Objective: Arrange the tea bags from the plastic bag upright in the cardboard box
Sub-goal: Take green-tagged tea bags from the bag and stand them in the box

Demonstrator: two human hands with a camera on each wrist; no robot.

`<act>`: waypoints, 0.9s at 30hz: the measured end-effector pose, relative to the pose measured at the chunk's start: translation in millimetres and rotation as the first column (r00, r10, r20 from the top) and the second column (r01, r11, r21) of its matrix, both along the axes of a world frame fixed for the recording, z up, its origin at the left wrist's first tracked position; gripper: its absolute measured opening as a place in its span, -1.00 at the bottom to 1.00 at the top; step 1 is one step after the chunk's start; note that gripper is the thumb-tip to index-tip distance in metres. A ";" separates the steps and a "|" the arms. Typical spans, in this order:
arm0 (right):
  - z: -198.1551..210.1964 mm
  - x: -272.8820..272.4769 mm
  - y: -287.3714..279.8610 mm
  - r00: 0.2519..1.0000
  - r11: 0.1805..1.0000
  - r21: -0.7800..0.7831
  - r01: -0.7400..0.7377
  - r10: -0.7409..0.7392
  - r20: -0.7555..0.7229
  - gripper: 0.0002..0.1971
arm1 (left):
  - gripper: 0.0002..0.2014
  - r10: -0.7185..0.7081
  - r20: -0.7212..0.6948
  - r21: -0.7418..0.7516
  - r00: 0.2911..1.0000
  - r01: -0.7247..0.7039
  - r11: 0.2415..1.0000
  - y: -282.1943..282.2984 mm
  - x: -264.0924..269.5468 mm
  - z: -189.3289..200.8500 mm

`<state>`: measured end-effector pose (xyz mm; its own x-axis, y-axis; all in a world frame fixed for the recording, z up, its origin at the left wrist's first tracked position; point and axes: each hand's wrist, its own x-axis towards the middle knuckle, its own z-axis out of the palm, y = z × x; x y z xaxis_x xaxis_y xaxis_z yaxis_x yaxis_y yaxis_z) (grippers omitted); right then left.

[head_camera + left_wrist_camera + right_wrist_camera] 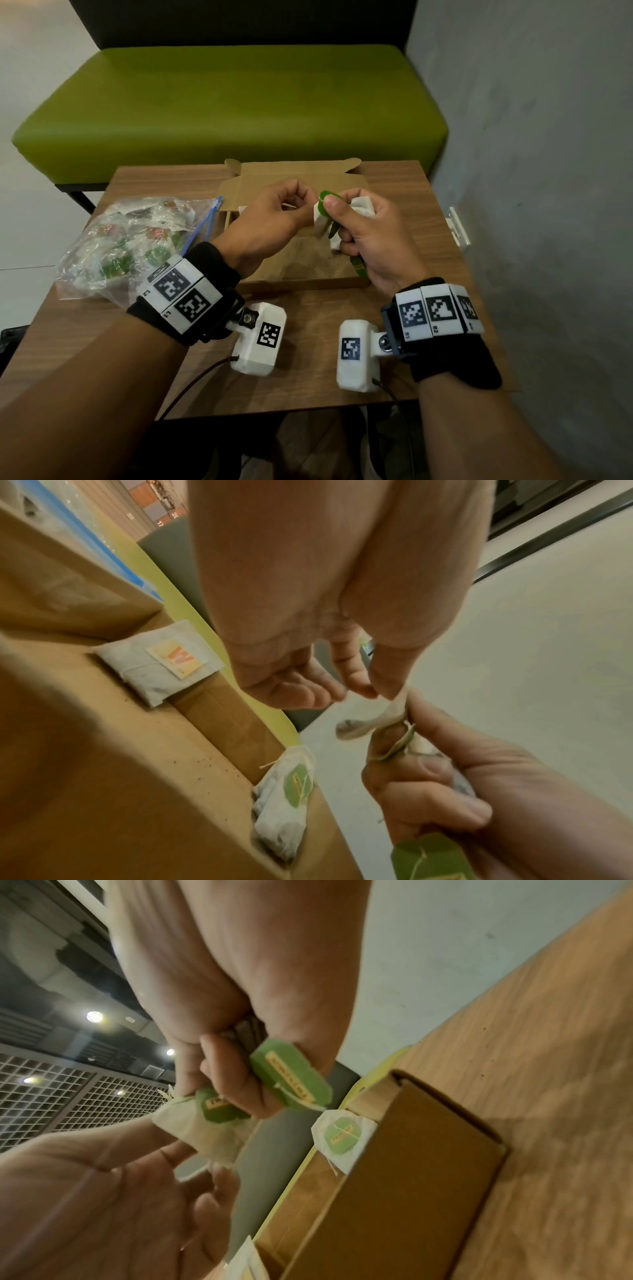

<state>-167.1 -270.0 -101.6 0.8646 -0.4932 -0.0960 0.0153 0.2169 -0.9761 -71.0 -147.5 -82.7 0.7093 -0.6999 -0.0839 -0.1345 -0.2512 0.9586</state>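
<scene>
A clutch of green-tagged tea bags (359, 209) is gripped in the right hand (363, 236) above the cardboard box (301, 274). One bag's corner (394, 712) is pinched by the left hand (274, 219), apparently being separated. Next, it should be drawn free and stood upright beside those already boxed.

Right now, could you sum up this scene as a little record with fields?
right hand: grips a bunch of white paper tea bags with green tags
left hand: pinches one bag's corner
open brown cardboard box: on wooden table; two bags lean on its far wall
clear plastic zip bag: left of box, holds more
</scene>
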 end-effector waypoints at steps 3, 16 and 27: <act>-0.5 -1.0 -3.9 0.999 0.999 0.038 0.028 -0.029 0.018 -0.87 | -0.70 -0.048 -0.079 -0.026 0.996 0.046 0.999 1.1 -3.1 7.9; 3.0 -5.4 -6.6 0.992 0.991 0.078 0.108 -0.113 0.063 -0.81 | -0.86 -0.001 -0.119 -0.156 0.993 -0.017 0.988 -1.8 -2.9 7.9; 1.0 -8.5 -8.7 0.996 0.995 -0.094 0.033 -0.041 -0.081 -0.89 | -0.92 0.020 -0.051 -0.129 0.998 -0.027 0.991 -6.4 -2.2 13.1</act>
<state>-175.6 -278.7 -100.6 0.8364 -0.5350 -0.1195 -0.0602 0.1270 -0.9901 -73.3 -153.9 -69.6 0.7230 -0.6902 -0.0294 -0.0814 -0.1273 0.9885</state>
